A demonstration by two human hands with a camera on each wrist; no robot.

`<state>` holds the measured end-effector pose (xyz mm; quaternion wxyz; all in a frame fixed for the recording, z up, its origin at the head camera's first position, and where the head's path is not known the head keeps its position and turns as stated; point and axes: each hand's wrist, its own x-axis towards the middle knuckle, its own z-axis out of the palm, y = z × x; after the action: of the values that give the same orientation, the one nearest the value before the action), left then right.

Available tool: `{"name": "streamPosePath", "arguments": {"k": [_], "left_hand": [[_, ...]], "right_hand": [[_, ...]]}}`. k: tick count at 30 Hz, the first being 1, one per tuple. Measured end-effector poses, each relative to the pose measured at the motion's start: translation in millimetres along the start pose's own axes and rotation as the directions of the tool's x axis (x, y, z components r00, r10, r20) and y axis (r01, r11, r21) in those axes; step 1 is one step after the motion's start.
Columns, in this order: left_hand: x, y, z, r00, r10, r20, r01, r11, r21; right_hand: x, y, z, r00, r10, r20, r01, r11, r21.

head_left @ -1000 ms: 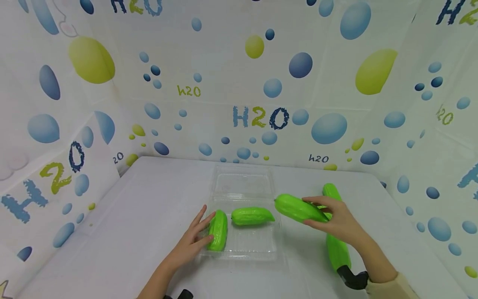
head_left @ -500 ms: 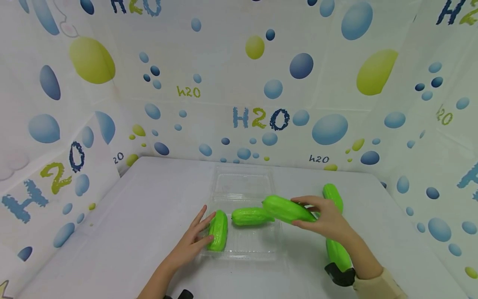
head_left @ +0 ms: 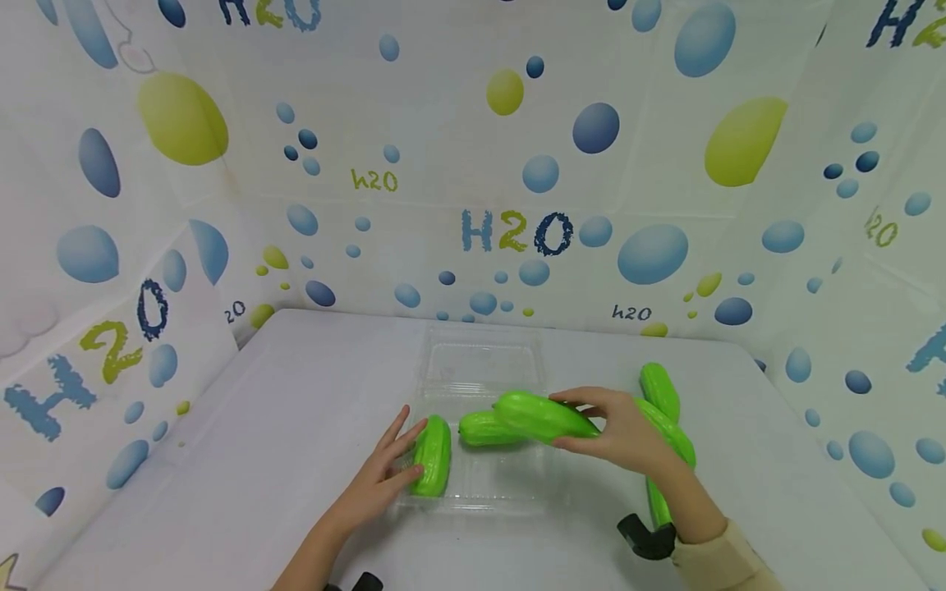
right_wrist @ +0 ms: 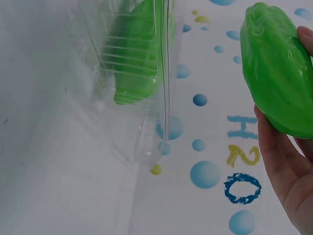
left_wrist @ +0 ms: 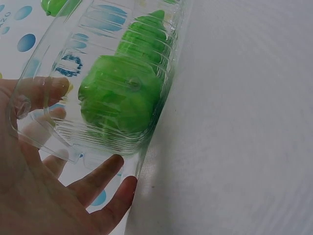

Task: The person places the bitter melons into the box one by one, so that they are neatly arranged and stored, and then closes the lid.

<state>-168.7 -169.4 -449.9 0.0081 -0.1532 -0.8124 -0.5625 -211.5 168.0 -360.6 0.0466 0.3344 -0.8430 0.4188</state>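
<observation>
My right hand (head_left: 617,431) holds a shiny green cucumber (head_left: 543,417) by its right end, fingers on top and thumb below. It is above the right part of a clear plastic clamshell box (head_left: 510,495). Inside the box, one cucumber (head_left: 432,456) stands lengthwise along the left wall. Another cucumber (head_left: 484,428) lies crosswise toward the back, partly hidden by the held one. My left hand (head_left: 380,476) is at the box's left side with fingers spread. In the left wrist view its fingertips (left_wrist: 115,164) are right by the clear wall.
The box's hinged lid (head_left: 480,361) lies folded back on the white table (head_left: 332,353). To the right, more cucumbers (head_left: 660,390) lie crossed over each other, partly behind my right forearm. A sheet with printed bubbles (head_left: 414,107) walls the table's back and sides.
My right hand has carried the cucumber leftward from the box's right side to over the box. The left hand and the box have stayed in place.
</observation>
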Motion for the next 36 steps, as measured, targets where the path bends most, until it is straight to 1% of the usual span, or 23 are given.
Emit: {"name": "streamPosePath", "arguments": {"k": [7,12,16,25,30,36], "left_hand": [[-0.7,-0.4,-1.1,1.0,0.01,-0.002,-0.01,1.0,0.011],[-1.1,-0.3,-1.1,1.0,0.002,-0.011,-0.002,1.0,0.022],[-1.0,-0.3,-0.9,1.0,-0.002,-0.011,0.002,1.0,0.025],[-0.7,1.5,-0.7,1.0,-0.021,-0.018,0.022,0.999,0.049],[-0.8,1.7,-0.9,1.0,-0.016,-0.014,0.017,0.999,0.047],[-0.9,0.8,-1.0,1.0,-0.006,-0.015,0.007,0.999,0.033]], "right_hand": [[7.2,0,7,0.999,0.015,0.042,-0.016,1.0,0.023],[11.9,-1,12,0.997,0.001,0.071,-0.004,0.999,0.043],[14.1,0,16,0.996,0.007,0.084,-0.012,0.998,0.059],[19.2,1,28,0.99,0.04,0.132,-0.049,0.996,0.068],[21.0,3,36,0.986,0.051,0.158,-0.06,0.997,0.053],[23.7,6,44,0.985,0.062,0.162,-0.071,0.996,0.053]]}}
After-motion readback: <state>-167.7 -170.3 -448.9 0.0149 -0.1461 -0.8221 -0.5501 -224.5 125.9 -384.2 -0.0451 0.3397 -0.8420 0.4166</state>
